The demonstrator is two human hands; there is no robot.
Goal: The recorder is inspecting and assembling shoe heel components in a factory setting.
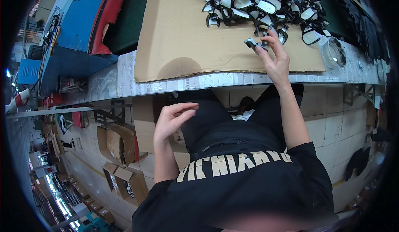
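Head camera view, looking down past the person's black shirt and dark trousers to a counter (108,84) wrapped in clear film.

At about one o'clock, the right hand (276,59) reaches over the counter's edge onto a flat brown cardboard sheet (183,36). Its grip is partly closed: the fingertips pinch a small part (254,45), grey and black and shaped like a little mirror housing, which rests on or just above the cardboard. The other fingers are loosely spread.

Just beyond that hand, at twelve to one o'clock, lies a heap of similar parts (257,5), black shells with pale oval faces, piled across the far end of the cardboard. At two o'clock, a round clear container (333,52) sits on the counter, just beside the cardboard's right edge.

The left hand (170,119) hangs below the counter's edge, near the centre of the view and above the left thigh. Its grip is open and empty, fingers gently curled, touching nothing.

At eleven o'clock, a dark green pad (129,16), a red curved piece (108,11) and a blue machine body (79,28) lie side by side at the counter's left end.

At eight o'clock, on the pale tiled floor (324,119), stand two open brown cardboard boxes (118,142), flaps raised; the lower one holds dark items too small to make out.
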